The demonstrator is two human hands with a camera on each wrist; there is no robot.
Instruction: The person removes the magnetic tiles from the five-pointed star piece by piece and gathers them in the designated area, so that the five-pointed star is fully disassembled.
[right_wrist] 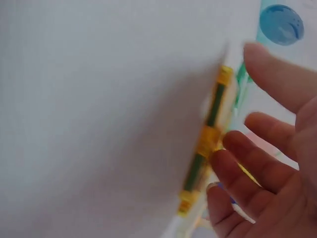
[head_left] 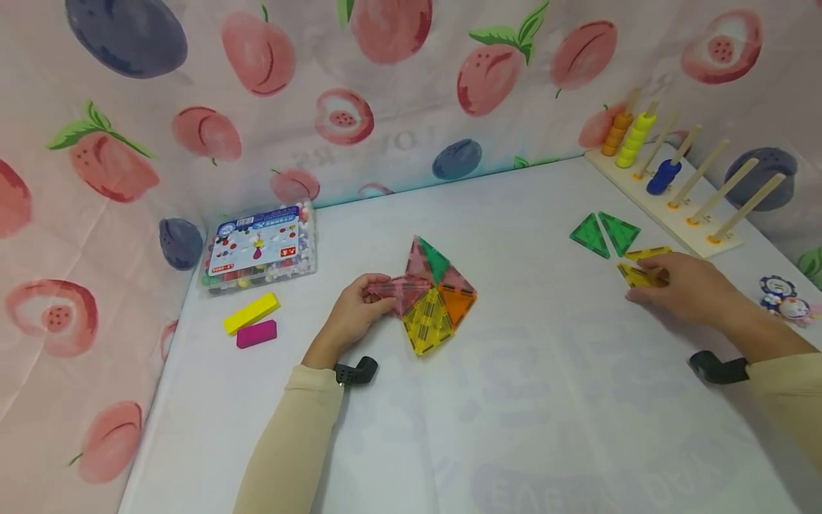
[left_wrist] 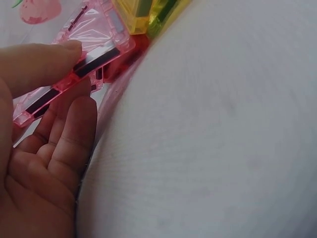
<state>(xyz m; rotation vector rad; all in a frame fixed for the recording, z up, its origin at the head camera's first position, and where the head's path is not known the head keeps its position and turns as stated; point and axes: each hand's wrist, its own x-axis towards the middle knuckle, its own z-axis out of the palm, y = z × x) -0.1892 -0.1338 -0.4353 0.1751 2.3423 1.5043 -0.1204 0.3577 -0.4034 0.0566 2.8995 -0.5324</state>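
Observation:
My left hand (head_left: 357,314) pinches a pink triangular magnetic tile (left_wrist: 91,34) between thumb and fingers. It sits at the left of a cluster of translucent tiles: a green tile (head_left: 435,261), an orange tile (head_left: 457,305), yellow tiles (head_left: 425,325) and more pink ones. On the right side of the table, my right hand (head_left: 693,289) is over a yellow triangular tile (head_left: 632,275). In the right wrist view the thumb (right_wrist: 277,74) stands apart from that tile, and the fingers are spread close beside it. Another yellow tile (head_left: 648,253) lies just behind.
Two green tiles (head_left: 589,235) lie beyond the right hand. A wooden peg board (head_left: 706,239) with orange, yellow and blue beads stands at the back right. At left are a clear box of beads (head_left: 257,243), a yellow block (head_left: 252,313) and a magenta block (head_left: 257,333).

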